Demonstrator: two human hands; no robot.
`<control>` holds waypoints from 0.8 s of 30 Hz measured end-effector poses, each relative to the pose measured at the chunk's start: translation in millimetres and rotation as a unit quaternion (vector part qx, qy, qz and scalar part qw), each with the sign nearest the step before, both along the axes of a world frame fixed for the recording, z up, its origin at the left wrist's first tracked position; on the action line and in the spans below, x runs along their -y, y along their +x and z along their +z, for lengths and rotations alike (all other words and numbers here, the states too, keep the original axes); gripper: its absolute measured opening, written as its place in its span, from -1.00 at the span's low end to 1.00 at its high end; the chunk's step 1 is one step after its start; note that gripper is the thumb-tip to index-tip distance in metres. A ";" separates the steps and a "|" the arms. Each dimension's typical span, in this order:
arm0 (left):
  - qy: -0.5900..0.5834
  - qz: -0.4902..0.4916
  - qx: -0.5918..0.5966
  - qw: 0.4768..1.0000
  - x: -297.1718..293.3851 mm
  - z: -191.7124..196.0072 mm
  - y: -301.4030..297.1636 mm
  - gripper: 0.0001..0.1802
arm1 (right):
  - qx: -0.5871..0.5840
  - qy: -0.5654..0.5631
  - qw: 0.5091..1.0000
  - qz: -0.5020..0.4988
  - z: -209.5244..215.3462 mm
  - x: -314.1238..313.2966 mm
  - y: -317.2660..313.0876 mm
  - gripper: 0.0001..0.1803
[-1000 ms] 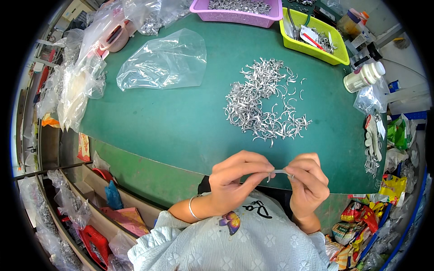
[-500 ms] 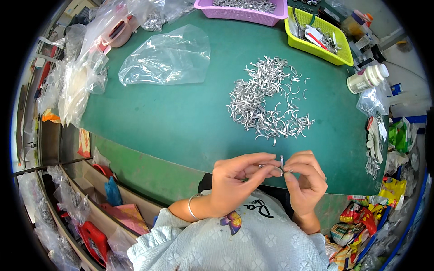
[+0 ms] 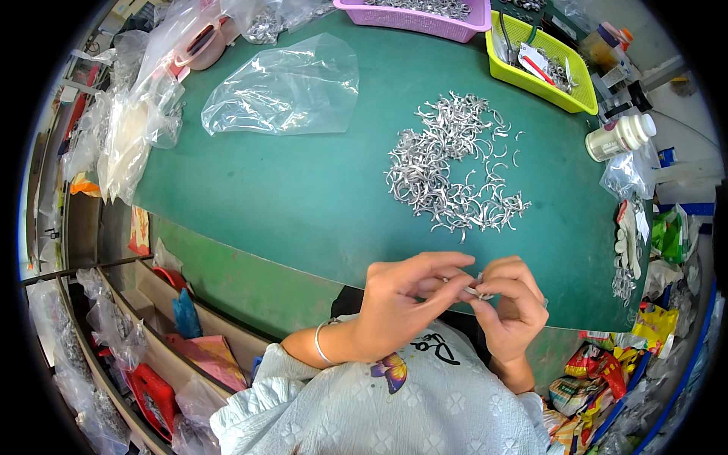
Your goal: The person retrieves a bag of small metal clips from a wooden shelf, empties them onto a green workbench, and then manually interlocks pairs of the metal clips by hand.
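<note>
Counter: green mat-covered counter (image 3: pixel 303 197), its near edge curving just in front of the person.
Left hand: left hand (image 3: pixel 402 303), fingers curled shut, pinching one end of a small silver curved metal clip (image 3: pixel 474 289) over the near edge.
Right hand: right hand (image 3: pixel 512 303), closed on the clip's other end, fingertips touching the left hand's.
Handling: the clip looks light, stiff and smooth, likely slippery with thin edges; best pinched at its ends, as both hands do.
Pile: loose heap of the same silver clips (image 3: pixel 451 171), mid-counter toward the right edge.
Bag: empty clear plastic bag (image 3: pixel 284 87), toward the far left.
Trays: purple basket (image 3: pixel 413 14) at the far edge; yellow-green tray (image 3: pixel 540 82) at the far right corner.
Bottle: white bottle (image 3: pixel 620 136) lying at the right edge.
</note>
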State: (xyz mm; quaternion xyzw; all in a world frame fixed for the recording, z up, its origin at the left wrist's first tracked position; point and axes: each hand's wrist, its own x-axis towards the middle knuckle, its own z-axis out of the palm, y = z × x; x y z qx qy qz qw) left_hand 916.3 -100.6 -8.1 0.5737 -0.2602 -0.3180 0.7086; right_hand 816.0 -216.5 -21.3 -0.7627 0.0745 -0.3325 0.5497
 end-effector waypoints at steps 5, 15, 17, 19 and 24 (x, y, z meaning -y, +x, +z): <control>-0.034 -0.032 -0.063 0.997 -0.9 1.8 0.5 -0.74 | 0.007 0.047 0.999 -0.025 1.3 -1.9 -0.4 -0.78; -0.062 -0.056 0.029 0.996 -3.7 -0.8 1.0 -0.77 | 0.032 0.058 0.997 -0.034 0.2 -2.1 -2.1 -0.79; -0.069 -0.048 0.033 0.996 -4.2 -0.9 0.7 -0.79 | 0.038 0.060 0.997 -0.036 -0.1 -2.2 -2.5 -0.80; -0.069 -0.048 0.037 0.996 -4.9 -0.4 1.3 -0.80 | 0.044 0.068 0.996 -0.037 0.7 -2.5 -2.7 -0.80; -0.061 -0.057 -0.019 0.996 -4.9 0.5 2.6 -0.84 | 0.033 0.083 0.996 -0.027 3.5 -2.8 -3.0 -0.80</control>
